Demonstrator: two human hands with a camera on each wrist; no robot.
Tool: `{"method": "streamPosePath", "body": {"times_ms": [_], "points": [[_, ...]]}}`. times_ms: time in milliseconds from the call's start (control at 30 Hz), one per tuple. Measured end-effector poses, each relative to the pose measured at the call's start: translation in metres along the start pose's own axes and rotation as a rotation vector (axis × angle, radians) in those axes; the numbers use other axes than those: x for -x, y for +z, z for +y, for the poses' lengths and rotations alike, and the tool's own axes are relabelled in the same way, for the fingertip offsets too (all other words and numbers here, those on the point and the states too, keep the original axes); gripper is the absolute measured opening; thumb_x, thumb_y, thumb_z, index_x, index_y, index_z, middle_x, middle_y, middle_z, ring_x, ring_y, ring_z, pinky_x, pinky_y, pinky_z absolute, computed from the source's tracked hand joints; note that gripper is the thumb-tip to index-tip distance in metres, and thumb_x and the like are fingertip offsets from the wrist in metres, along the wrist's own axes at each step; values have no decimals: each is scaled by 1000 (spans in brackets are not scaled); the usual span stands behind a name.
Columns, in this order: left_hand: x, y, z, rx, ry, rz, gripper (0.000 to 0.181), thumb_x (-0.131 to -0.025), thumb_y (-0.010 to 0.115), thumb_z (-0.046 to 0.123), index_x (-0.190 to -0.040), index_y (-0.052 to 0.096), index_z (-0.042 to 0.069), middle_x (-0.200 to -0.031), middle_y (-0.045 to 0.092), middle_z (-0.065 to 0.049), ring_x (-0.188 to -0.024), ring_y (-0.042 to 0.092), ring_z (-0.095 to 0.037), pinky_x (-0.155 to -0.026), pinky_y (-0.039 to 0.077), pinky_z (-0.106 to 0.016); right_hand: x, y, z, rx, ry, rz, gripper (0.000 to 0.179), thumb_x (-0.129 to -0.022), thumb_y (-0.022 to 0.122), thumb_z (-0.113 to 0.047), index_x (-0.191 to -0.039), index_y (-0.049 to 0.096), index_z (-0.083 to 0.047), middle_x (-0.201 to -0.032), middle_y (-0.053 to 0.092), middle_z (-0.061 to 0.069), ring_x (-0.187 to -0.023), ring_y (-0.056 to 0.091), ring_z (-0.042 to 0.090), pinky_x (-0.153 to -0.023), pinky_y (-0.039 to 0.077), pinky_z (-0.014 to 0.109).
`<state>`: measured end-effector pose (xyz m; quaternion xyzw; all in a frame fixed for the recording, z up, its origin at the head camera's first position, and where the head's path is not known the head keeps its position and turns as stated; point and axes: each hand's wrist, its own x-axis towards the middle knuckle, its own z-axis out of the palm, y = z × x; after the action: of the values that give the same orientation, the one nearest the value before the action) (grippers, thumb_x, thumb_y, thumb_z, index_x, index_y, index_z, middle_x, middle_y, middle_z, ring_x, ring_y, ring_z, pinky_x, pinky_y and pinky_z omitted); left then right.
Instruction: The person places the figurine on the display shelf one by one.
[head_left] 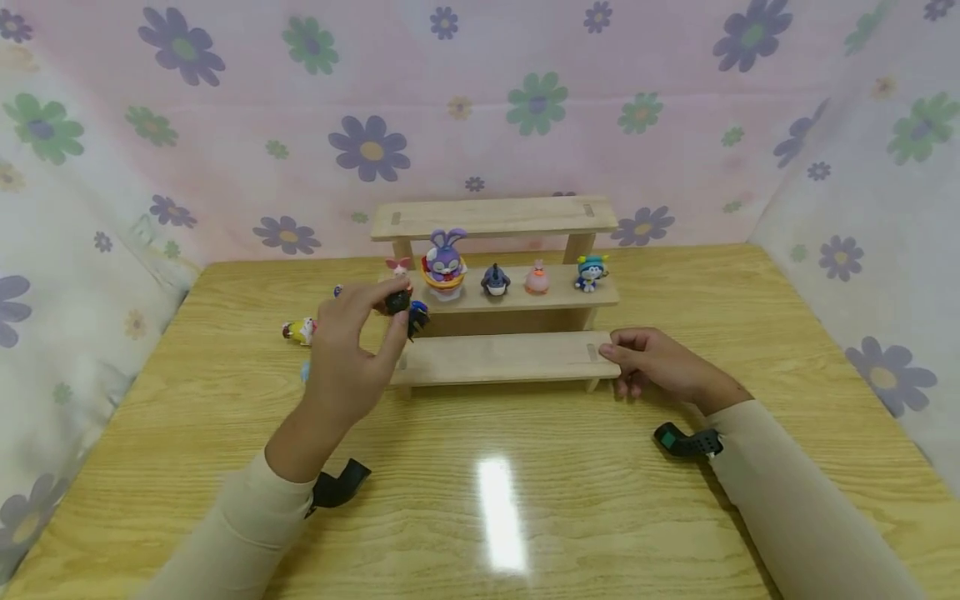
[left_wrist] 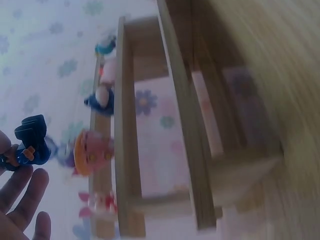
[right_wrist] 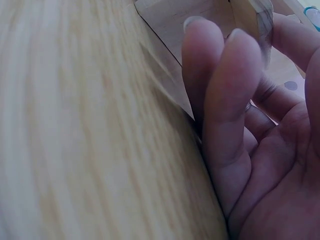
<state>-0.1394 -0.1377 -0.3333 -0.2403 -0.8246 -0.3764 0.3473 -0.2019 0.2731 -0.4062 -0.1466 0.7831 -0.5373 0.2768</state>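
Observation:
My left hand [head_left: 348,354] pinches a small black-and-blue figurine [head_left: 417,315] between thumb and fingers, above the left end of a three-step wooden display stand [head_left: 502,358]. In the left wrist view the figurine [left_wrist: 34,142] is tilted, and fingers cover part of it. My right hand [head_left: 663,364] grips the right end of the lowest step, thumb on top and fingers bent at the end. Several figurines stand on the middle step: a pink-eared one [head_left: 400,267], a purple rabbit in a basket [head_left: 445,268], a dark blue one [head_left: 495,282], a pink one [head_left: 537,279] and a blue one with yellow horns [head_left: 591,273].
Left of the stand, a yellow figurine [head_left: 302,331] lies on the wooden table [head_left: 585,500]. A light blue thing [head_left: 304,372] is mostly hidden behind my left hand. Flowered cloth [head_left: 480,100] hangs behind the table and at both sides.

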Motion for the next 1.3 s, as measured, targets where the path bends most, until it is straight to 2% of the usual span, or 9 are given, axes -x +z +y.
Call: {"method": "streamPosePath", "body": {"times_ms": [300, 567, 767, 1000, 1300], "points": [[-2, 40, 28, 54, 80, -129, 32, -94, 66, 13, -126, 67, 10, -113, 68, -6, -90, 66, -17, -87, 41, -41, 0, 1, 0, -35, -12, -9, 36, -106, 49, -38, -96, 57, -4, -76, 67, 8, -64, 67, 20, -56, 56, 35], [-9, 83, 42, 39, 149, -260, 28, -96, 66, 18, -124, 67, 13, -107, 68, -4, -92, 64, -17, -88, 47, -44, -1, 1, 2, -124, -2, -13, 46, -109, 38, -39, -118, 60, 0, -75, 69, 10, -63, 67, 18, -56, 57, 34], [-20, 109, 55, 35, 131, -373, 30, -99, 65, 19, -129, 65, 14, -115, 67, -3, -100, 65, -18, -88, 47, -41, -1, 1, 0, -122, 28, 19, 48, -109, 36, -38, -116, 61, 2, -74, 68, 9, -61, 65, 17, -55, 56, 33], [-27, 134, 63, -3, 107, -492, 35, -102, 61, 23, -137, 61, 21, -112, 66, 2, -89, 60, -12, -85, 45, -38, -1, 1, -3, -99, 27, 29, 52, -110, 31, -39, -115, 62, 3, -77, 68, 9, -60, 64, 17, -55, 56, 34], [-25, 155, 69, -60, 107, -582, 35, -103, 58, 25, -138, 59, 22, -123, 66, 0, -110, 63, -17, -95, 48, -41, 0, -1, 2, -114, -13, 10, 52, -111, 28, -38, -109, 63, 0, -80, 68, 8, -61, 65, 17, -55, 56, 34]]}}
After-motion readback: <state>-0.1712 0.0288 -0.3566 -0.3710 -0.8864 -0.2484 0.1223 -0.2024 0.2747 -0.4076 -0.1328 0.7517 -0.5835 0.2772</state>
